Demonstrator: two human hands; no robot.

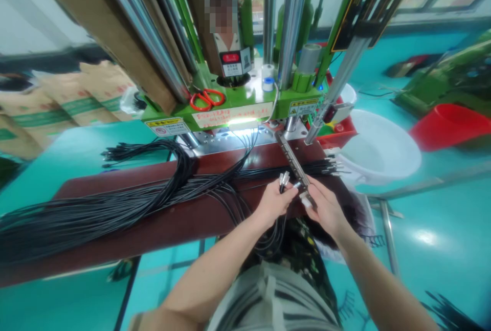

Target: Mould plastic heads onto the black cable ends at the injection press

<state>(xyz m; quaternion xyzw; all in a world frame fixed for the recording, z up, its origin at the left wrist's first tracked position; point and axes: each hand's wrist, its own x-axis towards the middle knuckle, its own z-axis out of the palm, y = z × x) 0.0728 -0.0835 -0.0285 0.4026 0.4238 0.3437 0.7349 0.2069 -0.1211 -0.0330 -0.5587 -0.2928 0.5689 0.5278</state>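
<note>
My left hand (275, 200) is closed around several black cables, whose silvery connector ends (284, 180) stick up between the fingers. Just to its right, my right hand (322, 203) grips the near end of a long narrow metal bar (293, 159) with small slots along it. The bar slants from the machine's base down to my fingers. A small white piece (306, 199) shows by my right fingertips. Long black cables (126, 208) lie in a thick bundle across the dark red table (153, 234), with more metal-tipped ends (332, 166) at the right.
Behind the table stands a green machine (245, 108) with upright rods. Red-handled scissors (207, 100) lie on its plate. To the right are a white basin (379, 147), a red bin (450, 126) and a metal rail. Paper sacks (65, 98) stand at left. A person is partly visible behind the machine.
</note>
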